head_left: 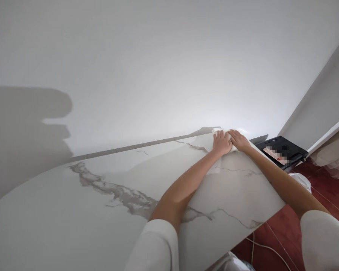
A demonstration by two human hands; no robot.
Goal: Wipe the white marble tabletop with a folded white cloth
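Note:
Both my arms reach forward across a white marble-patterned tabletop [73,210] to its far right corner by the wall. My left hand [222,143] lies with its fingers curled on a white cloth [216,131] that is bunched at the corner. Beside it and touching it, my right hand [238,140] presses flat on the same cloth, fingers stretched toward the left hand. Most of the cloth is hidden under the two hands.
A plain white wall [158,67] rises right behind the table. A black flat device [281,149] with a label lies just right of the corner. Red tiled floor [322,192], a white cable [260,246] and white plastic wrapping are at the right.

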